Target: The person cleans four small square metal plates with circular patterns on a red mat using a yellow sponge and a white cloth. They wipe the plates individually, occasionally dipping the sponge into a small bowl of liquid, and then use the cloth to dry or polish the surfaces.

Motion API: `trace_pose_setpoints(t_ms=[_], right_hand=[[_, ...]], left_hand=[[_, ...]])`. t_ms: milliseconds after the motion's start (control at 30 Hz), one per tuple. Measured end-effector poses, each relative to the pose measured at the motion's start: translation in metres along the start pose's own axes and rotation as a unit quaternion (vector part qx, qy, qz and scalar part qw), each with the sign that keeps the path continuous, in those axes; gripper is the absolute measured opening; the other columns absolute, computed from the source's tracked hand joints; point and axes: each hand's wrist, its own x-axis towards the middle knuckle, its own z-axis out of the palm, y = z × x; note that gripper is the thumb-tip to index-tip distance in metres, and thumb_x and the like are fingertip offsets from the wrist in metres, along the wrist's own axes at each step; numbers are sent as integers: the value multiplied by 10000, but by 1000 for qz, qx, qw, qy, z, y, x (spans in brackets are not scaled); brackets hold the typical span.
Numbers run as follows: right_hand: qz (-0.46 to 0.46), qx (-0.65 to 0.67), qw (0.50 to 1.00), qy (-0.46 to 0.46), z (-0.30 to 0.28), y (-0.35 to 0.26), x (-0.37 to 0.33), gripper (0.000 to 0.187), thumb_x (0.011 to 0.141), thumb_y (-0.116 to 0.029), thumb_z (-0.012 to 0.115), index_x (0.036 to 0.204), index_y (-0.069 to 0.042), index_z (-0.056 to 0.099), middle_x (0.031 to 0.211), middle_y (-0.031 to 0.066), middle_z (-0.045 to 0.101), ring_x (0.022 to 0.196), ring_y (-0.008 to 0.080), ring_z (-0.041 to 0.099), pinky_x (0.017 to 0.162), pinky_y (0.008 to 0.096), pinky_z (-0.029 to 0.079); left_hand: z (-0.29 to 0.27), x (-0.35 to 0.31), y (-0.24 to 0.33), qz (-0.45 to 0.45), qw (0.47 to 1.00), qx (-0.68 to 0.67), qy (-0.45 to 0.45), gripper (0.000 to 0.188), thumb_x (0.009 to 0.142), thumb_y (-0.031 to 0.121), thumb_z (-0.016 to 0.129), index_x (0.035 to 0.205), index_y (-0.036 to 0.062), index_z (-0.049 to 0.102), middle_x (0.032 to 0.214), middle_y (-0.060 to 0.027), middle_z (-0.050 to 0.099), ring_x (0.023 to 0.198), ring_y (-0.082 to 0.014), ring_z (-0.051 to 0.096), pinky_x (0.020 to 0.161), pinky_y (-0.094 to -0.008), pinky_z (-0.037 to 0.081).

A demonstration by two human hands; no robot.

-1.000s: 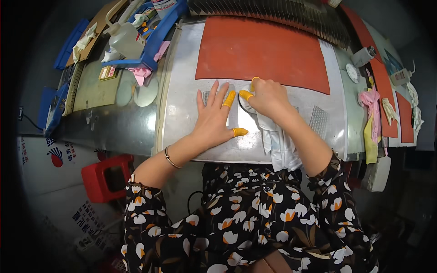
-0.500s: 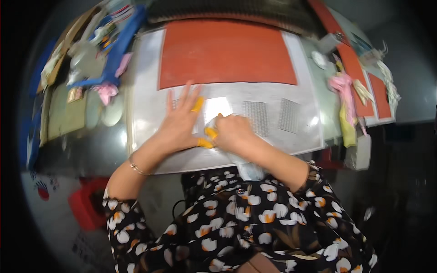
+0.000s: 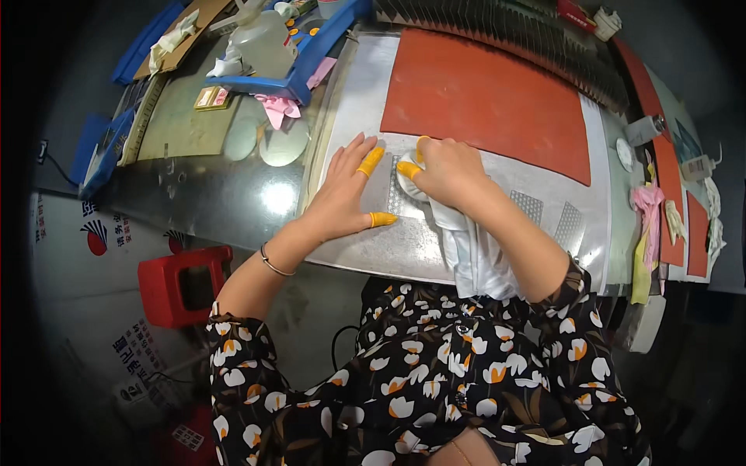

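Observation:
My left hand (image 3: 347, 190) lies with its fingers stretched out on the pale work surface (image 3: 381, 250), beside a small patterned metal-looking sheet (image 3: 395, 190). Yellow finger cots cover its thumb and index finger. Bunched in my right hand (image 3: 453, 172) is a white cloth (image 3: 475, 252), pressed against that sheet's right side; the rest of the cloth trails toward my lap. This hand wears yellow cots too. Right of my right forearm lie two similar sheets, one (image 3: 527, 207) nearer the arm and another (image 3: 569, 227) farther right.
Beyond my hands lies an orange-red mat (image 3: 486, 101), with a dark slatted rack (image 3: 505, 39) behind it. A blue tray (image 3: 330, 54) at the far left holds a clear bottle (image 3: 263, 48). Pink cloth (image 3: 646, 203) hangs at right. A red stool (image 3: 159, 291) stands below left.
The view has shifted, so the bench sits farther right and tilted. My right hand has moved away from my body, carrying the cloth. My left hand stays flat.

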Motion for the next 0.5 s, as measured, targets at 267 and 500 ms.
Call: trace_pose_setpoints(t_ms=[267, 500], right_hand=[[45, 30, 999, -6, 26, -13, 11, 309, 761, -264, 639, 822, 37, 611, 768, 224, 640, 755, 357, 640, 677, 450, 498], [-16, 74, 996, -55, 34, -25, -34, 251, 714, -189, 624, 819, 37, 595, 749, 221, 639, 738, 361, 641, 692, 436, 502]], left_hand=[[2, 1, -1, -1, 999, 29, -27, 882, 679, 427, 726, 1351, 9, 336, 1464, -178, 181, 1367, -383, 101, 1080, -544, 111], [-17, 9, -2, 16, 987, 56, -150, 1007, 595, 496, 752, 1363, 3, 326, 1484, -151, 149, 1381, -355, 76, 1075, -571, 107]])
